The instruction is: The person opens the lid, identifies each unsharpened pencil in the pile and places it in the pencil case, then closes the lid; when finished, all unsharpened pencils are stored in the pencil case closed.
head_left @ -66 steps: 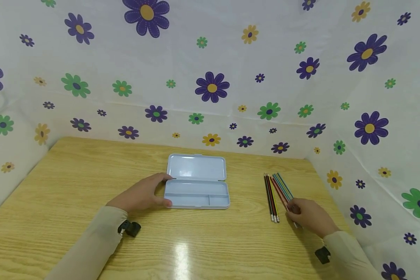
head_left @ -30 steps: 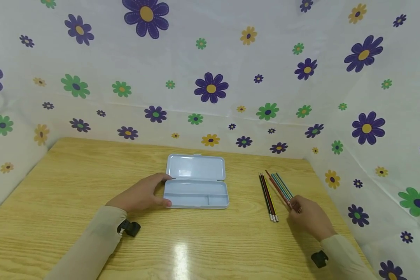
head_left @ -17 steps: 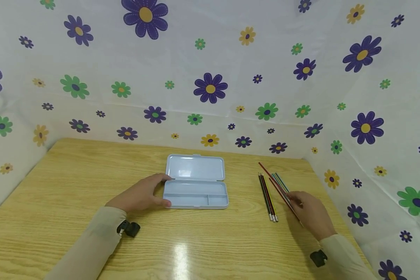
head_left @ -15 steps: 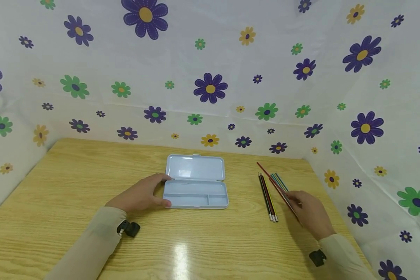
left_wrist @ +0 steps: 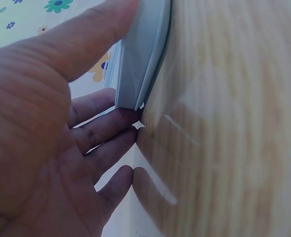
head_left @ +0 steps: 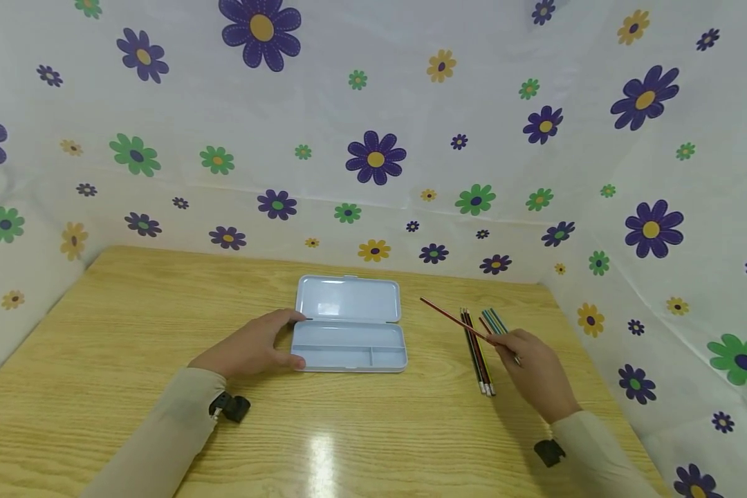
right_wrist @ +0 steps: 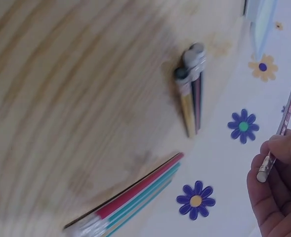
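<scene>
An open light-blue pencil case (head_left: 348, 299) lies on the table, its compartments bare. My left hand (head_left: 249, 346) holds its left end, thumb at the near corner and fingers at the far side; the left wrist view shows the thumb against the case wall (left_wrist: 138, 64). My right hand (head_left: 535, 370) pinches a red pencil (head_left: 449, 317) near its eraser end, raised above the table and pointing toward the case. Beneath lie several dark and yellow pencils (head_left: 478, 356). Red and blue pencils (right_wrist: 140, 190) lie beside them, partly hidden by the right hand in the head view.
The wooden table (head_left: 373, 429) ends at a white cloth wall (head_left: 311, 104) printed with flowers, which also encloses both sides. Black straps with small camera mounts (head_left: 230, 407) sit at both wrists.
My right hand has picked one red pencil from the right-hand group, lifted it and carried it leftward over the dark pencils. The left hand and the case have stayed put.
</scene>
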`<state>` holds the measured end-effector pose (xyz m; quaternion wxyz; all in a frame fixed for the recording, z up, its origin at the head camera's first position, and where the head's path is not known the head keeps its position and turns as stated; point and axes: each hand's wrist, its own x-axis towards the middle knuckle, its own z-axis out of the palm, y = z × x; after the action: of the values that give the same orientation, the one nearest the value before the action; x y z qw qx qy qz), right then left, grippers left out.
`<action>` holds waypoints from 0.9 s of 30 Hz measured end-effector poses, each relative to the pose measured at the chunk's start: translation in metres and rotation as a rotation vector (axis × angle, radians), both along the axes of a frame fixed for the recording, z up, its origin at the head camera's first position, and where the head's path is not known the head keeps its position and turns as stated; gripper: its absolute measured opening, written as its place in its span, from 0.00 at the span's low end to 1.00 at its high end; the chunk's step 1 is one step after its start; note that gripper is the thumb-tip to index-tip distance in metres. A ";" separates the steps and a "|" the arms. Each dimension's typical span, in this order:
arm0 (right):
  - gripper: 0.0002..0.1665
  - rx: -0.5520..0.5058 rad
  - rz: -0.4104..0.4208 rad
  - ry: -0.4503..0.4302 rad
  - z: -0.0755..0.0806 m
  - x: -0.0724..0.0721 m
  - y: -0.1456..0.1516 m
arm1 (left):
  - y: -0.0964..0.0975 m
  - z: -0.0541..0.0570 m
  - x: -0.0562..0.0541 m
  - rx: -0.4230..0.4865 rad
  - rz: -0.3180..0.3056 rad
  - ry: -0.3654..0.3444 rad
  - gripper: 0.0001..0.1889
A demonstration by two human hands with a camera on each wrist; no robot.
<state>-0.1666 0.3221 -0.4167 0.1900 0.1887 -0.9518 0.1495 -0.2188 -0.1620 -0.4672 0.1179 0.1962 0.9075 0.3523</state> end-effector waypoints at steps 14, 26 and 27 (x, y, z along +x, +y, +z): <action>0.16 0.020 0.132 0.129 0.001 -0.010 -0.033 | -0.003 -0.003 0.000 0.010 0.003 -0.011 0.49; 0.14 -0.013 0.194 0.090 0.002 -0.016 -0.063 | -0.001 -0.001 0.000 0.014 0.010 -0.019 0.50; 0.15 -0.015 0.197 0.087 0.001 -0.016 -0.066 | -0.001 -0.001 0.000 0.015 0.012 -0.022 0.50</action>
<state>-0.1831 0.2559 -0.4153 0.2171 0.2861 -0.9183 0.1663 -0.2191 -0.1629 -0.4682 0.1241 0.1879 0.9046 0.3618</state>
